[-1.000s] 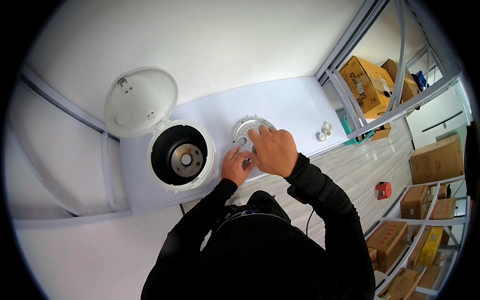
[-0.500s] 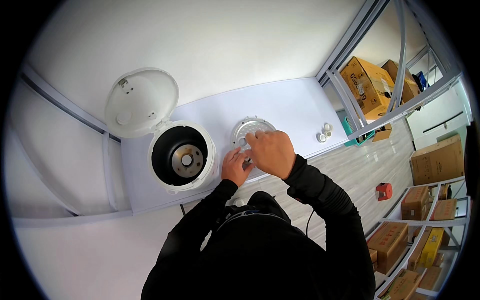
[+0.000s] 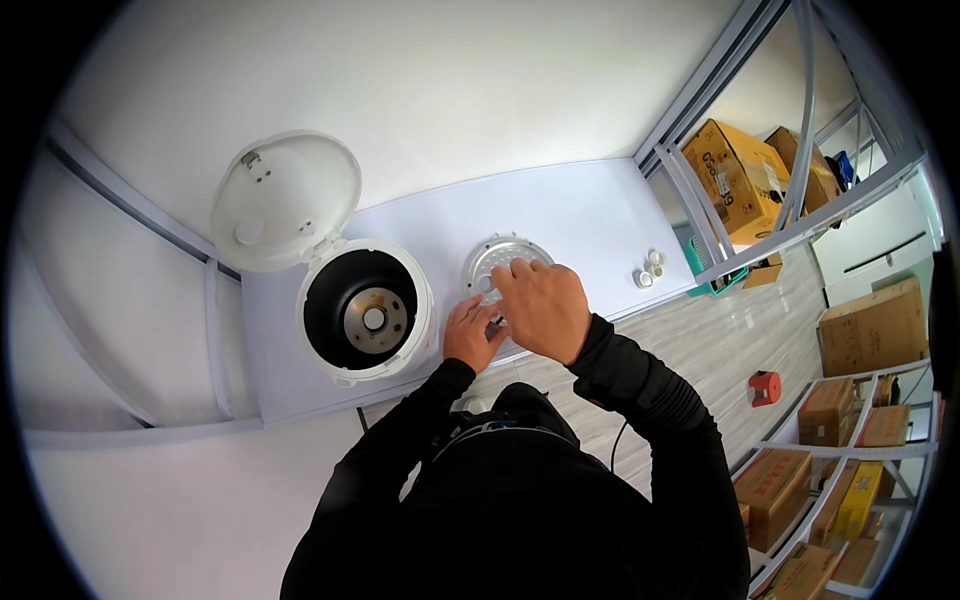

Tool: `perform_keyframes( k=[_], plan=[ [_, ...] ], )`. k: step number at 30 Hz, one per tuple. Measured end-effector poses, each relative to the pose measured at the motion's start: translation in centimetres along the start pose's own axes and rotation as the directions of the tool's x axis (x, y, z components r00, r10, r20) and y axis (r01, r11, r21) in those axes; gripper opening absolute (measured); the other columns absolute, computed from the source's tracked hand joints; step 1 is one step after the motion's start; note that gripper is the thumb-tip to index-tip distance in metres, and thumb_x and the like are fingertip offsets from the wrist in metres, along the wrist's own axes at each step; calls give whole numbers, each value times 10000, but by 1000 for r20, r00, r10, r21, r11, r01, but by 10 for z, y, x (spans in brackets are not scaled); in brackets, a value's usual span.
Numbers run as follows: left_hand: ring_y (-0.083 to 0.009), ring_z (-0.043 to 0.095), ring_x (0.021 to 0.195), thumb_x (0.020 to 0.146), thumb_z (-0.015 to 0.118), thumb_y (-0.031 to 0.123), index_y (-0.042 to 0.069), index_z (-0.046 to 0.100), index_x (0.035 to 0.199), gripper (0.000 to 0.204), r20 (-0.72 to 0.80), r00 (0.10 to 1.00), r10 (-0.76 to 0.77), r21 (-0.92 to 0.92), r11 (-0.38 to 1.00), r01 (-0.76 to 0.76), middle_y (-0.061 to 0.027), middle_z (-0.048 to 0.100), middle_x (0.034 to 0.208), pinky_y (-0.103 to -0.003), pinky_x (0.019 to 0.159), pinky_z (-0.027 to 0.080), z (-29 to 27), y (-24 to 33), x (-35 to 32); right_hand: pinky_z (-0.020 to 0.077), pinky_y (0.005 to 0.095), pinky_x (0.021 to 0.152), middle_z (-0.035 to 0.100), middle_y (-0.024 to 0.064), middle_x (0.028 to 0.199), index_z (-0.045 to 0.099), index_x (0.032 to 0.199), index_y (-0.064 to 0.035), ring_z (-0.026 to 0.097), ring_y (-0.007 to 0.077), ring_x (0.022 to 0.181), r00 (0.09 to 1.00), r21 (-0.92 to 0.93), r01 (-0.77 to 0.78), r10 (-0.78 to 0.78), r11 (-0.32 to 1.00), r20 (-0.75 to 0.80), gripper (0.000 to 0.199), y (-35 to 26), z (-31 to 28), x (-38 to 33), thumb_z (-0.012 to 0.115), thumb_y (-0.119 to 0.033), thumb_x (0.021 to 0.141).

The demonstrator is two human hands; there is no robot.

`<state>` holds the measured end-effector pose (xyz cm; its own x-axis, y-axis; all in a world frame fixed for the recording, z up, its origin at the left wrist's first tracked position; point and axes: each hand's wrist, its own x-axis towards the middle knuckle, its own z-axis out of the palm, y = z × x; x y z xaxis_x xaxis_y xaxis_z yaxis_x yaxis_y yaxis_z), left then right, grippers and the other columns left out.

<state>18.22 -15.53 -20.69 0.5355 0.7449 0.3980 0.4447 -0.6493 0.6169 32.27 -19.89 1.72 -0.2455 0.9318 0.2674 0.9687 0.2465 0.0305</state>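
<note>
A round silvery metal inner lid (image 3: 513, 247) with small holes and a pale rim lies on the table just beyond my hands. My left hand (image 3: 470, 334) is at its near left edge, fingers bent and closed against it. Over the lid's near right part is my right hand (image 3: 548, 308), back up, fingers curled down in a pinch; what its fingertips grip is hidden. The hands nearly touch. To the left stands a white electric cooker (image 3: 420, 325) with its lid (image 3: 290, 195) swung up; the dark well holds a round heating plate (image 3: 374, 319).
Small white cup-shaped parts (image 3: 655, 262) sit near the table's right end. Past it are a metal frame, cardboard boxes (image 3: 735, 180) and a teal basket (image 3: 722, 283). A red stool (image 3: 765, 388) stands on the floor, near shelves of boxes. A white wall backs the table (image 3: 590, 200).
Both hands stay over the near side of the metal inner lid, with almost no movement. The view has shifted very slightly.
</note>
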Motion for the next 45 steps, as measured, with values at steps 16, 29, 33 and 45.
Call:
perform_keyframes(
  k=[16,29,33,45],
  plan=[
    [-320,566,1316,816,842,298,110,701,1096,366,10,1000,-9,-14,1000,9,-91,743,1122,-507,1099,412,-4,5,1,519,404,598,639,105,811,629,936,-72,685,290,750,994,60,-95,98,994,-49,239,2,1,-3,774,-236,840],
    [-276,576,1258,815,820,334,142,745,1086,341,1,1000,17,119,993,-17,-29,717,1098,-655,1168,202,-3,25,10,540,406,655,656,114,925,670,1069,-45,690,316,747,881,451,-327,441,831,-173,269,61,-46,-44,792,-83,832],
    [-224,583,1120,802,825,344,177,764,965,241,92,996,20,89,996,-28,23,674,1014,-571,1089,266,7,40,26,556,385,651,647,119,958,660,1083,-32,715,293,756,870,547,-303,461,781,-176,246,83,-42,-62,774,-69,869],
    [-223,603,963,840,796,302,200,790,894,115,107,991,-77,129,990,63,36,682,874,-477,941,309,46,72,33,578,363,679,628,145,1009,644,1114,2,716,297,785,913,640,-181,369,747,-172,220,147,-45,-101,744,-84,938]
  ],
)
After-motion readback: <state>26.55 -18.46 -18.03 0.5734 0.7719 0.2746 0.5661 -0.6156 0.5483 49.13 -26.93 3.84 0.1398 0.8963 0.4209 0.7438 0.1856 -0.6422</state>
